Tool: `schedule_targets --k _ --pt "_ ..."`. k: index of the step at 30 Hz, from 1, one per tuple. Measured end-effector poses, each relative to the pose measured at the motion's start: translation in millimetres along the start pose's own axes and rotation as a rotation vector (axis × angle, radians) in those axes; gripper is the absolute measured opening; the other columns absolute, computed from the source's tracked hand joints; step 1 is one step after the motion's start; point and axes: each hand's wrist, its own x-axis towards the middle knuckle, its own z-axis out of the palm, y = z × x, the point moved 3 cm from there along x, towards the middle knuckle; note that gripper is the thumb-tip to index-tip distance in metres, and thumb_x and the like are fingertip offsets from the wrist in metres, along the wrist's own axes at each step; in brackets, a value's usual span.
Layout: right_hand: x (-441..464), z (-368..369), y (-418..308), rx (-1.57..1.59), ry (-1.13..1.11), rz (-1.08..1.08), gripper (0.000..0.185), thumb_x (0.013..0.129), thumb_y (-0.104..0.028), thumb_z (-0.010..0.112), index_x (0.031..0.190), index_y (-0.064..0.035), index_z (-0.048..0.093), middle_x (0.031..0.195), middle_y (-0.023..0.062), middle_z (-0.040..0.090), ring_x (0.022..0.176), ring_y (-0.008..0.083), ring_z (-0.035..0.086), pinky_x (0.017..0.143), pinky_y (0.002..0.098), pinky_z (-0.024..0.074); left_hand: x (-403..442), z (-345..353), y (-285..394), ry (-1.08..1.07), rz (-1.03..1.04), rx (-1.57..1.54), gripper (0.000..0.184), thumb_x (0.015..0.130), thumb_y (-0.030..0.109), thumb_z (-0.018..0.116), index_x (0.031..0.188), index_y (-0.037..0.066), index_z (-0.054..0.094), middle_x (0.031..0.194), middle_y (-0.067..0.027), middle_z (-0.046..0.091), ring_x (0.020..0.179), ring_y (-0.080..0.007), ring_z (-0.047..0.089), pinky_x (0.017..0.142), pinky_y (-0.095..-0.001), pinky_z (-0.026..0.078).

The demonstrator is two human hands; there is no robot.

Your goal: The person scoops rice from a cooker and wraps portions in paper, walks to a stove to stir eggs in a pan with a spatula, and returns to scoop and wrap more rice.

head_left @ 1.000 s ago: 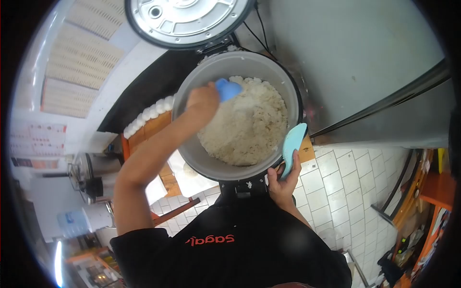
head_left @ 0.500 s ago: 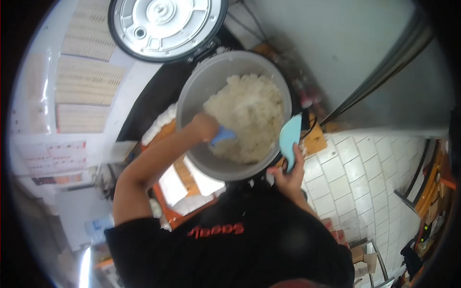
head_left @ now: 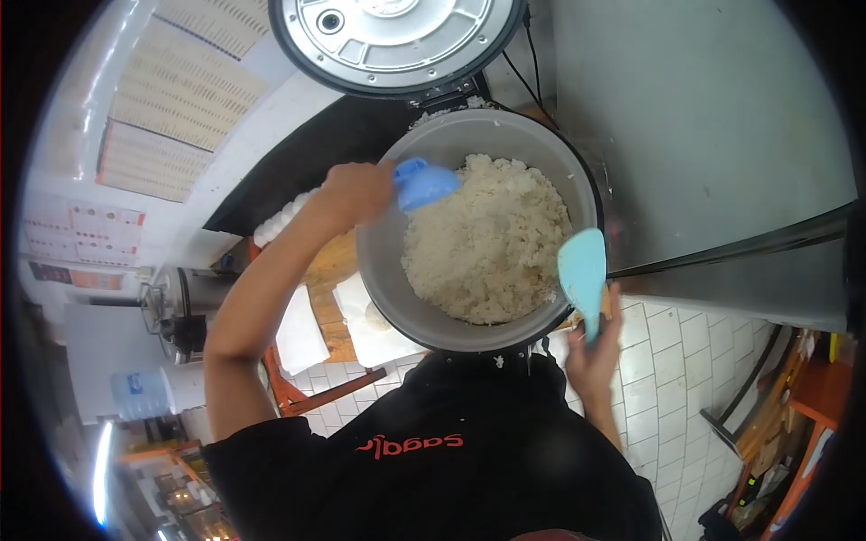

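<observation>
My left hand (head_left: pixel 359 193) is closed on the handle of a small blue cup (head_left: pixel 428 188), held tilted over the left side of a big rice cooker pot (head_left: pixel 383 275). Cooked white rice (head_left: pixel 492 243) is heaped inside the pot. At the pot's right rim, my right hand (head_left: pixel 595 359) grips a light teal rice paddle (head_left: pixel 582 266) by its handle, blade up. The paddle's blade overlaps the rim in view; I cannot tell whether it touches.
The cooker's metal lid (head_left: pixel 406 54) stands open behind the pot. A large grey steel appliance (head_left: pixel 704 135) rises on the right. White sheets (head_left: pixel 302 334) and a wooden surface (head_left: pixel 329 270) lie to the left, near printed menus (head_left: pixel 185 72) on the wall. Grains stick by the hinge.
My left hand has lifted the blue cup up and away from the rice. My right hand with the paddle has shifted slightly right and down. The whole view has shifted too.
</observation>
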Motion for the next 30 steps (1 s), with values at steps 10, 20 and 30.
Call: schedule_targets --k 10,20,30 --pt "189.9 142.0 -136.3 -1.113 -0.894 -0.565 0.026 0.091 -0.022 0.057 0.112 -0.0119 0.068 0.09 0.0162 0.069 0.087 0.0365 0.065 0.077 0.0484 0.049 -102.6 109.4 -80.7 0.659 -0.287 -0.987 0.022 0.097 0.018 0.05 0.108 -0.001 0.046 0.082 -0.0241 0.062 0.077 -0.0383 0.063 0.066 -0.0426 0.048" --pt "221.0 264.7 -54.1 -1.237 -1.211 -0.586 0.048 0.099 -0.042 0.041 0.095 -0.0047 0.071 0.084 0.0201 0.069 0.088 0.0399 0.065 0.086 0.0494 0.0491 -90.8 271.1 -4.0 0.685 -0.329 -2.129 0.028 0.1 0.018 0.047 0.113 -0.004 0.06 0.098 -0.0076 0.067 0.088 -0.013 0.06 0.078 -0.0276 0.048" --pt "189.3 309.2 -69.9 -1.375 -1.417 -0.804 0.045 0.095 -0.038 0.047 0.079 -0.0047 0.072 0.081 0.0145 0.07 0.083 0.0359 0.067 0.077 0.0461 0.0535 -89.5 275.0 -19.1 0.456 -0.279 -2.063 0.035 0.103 0.023 0.046 0.123 -0.004 0.054 0.112 -0.0129 0.063 0.101 -0.0196 0.062 0.086 -0.0325 0.05"
